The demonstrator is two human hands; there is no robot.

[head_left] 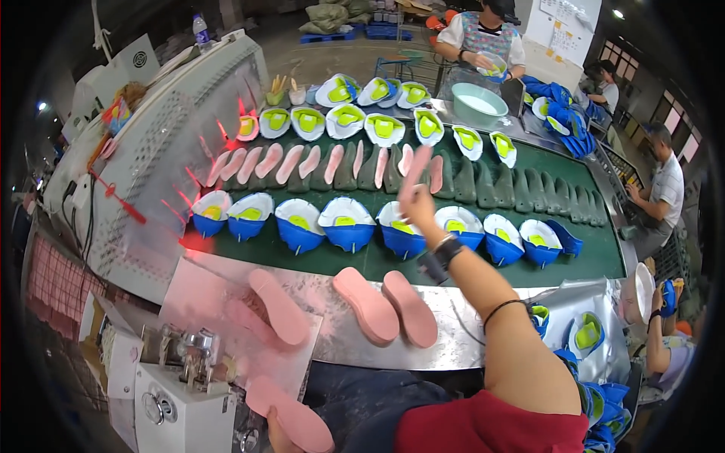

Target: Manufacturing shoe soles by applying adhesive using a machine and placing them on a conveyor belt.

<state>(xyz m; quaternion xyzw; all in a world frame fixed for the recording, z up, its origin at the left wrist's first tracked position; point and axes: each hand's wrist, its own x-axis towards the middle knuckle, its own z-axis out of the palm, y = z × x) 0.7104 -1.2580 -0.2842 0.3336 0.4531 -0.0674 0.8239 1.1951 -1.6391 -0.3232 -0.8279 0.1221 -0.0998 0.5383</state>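
My right hand (414, 204) reaches out over the green bench, closed on the end of a pink insole (417, 170) that points away from me. It is above the row of dark green shoe lasts (483, 185); several lasts toward the left carry pink insoles (289, 164) on top. Low in the view, my left hand (279, 436) grips a pink insole piece (291, 417) beside the white machine; most of that hand is hidden. Between my arms, pink insoles (366, 306) lie in piles on the metal front edge, with another pile (279, 309) on a board at left.
Blue-and-white shoe uppers (347, 226) with yellow-green patches line both sides of the lasts. A perforated machine housing (174, 128) glows red at left. A white machine (185, 411) stands near my left hand. Co-workers sit around, one behind a pale green basin (479, 104).
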